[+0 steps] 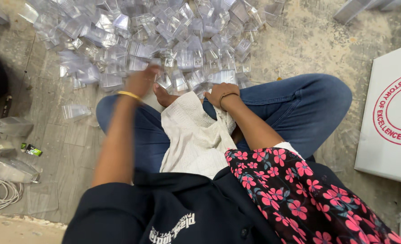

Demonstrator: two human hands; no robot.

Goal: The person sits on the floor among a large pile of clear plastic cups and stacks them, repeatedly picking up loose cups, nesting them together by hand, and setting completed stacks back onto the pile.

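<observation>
Looked like a small packing workshop or factory floor, not a home. Bare, stained concrete floor (pixel 300 40) served as the work surface, with a large heap of clear plastic containers (pixel 164 40) dumped on it, a white printed carton (pixel 390 117) alongside, and loose clear bags (pixel 6 149) at the edge.

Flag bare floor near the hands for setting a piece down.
Bare floor lies between the clear container pile and the white box. Crowded where left hand and right hand meet the pile.
</observation>
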